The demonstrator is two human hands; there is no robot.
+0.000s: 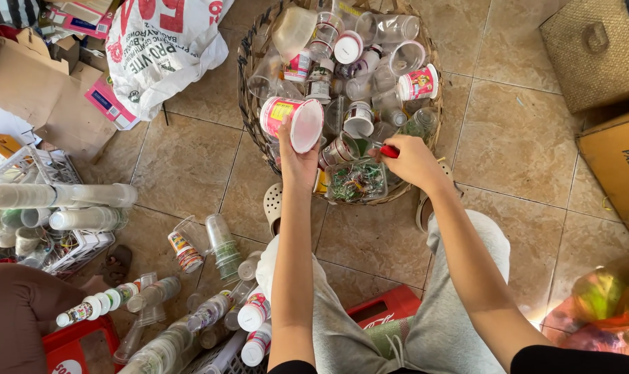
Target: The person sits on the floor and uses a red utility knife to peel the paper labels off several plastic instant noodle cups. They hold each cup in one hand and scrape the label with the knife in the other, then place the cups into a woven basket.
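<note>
A pink-and-yellow labelled plastic cup (293,122) is up in the person's left hand (297,156), its fingers wrapped round the wall, the white mouth turned toward the camera, just above the near-left rim of the round woven basket (248,104). The right hand (412,161) is closed on a small red-handled tool (389,151), held low over the near side of the basket beside a clear tub of green scraps (356,181); I cannot tell whether it is a blade or a clipper. Judging by how things lie, the work is somewhere in the middle: the basket is still heaped with loose, unsorted cups (359,66), some with labels and some bare, while on the tiled floor (190,166) to the left there are already long nested stacks of clear cups (58,196) across a white crate (37,170), and more stacks (221,242) and labelled rows (110,299) near the person's left knee. So a good share looks sorted and stacked, yet the basket holds plenty more. A big white printed sack (165,48) and flattened cardboard (34,90) lie at the far left.
</note>
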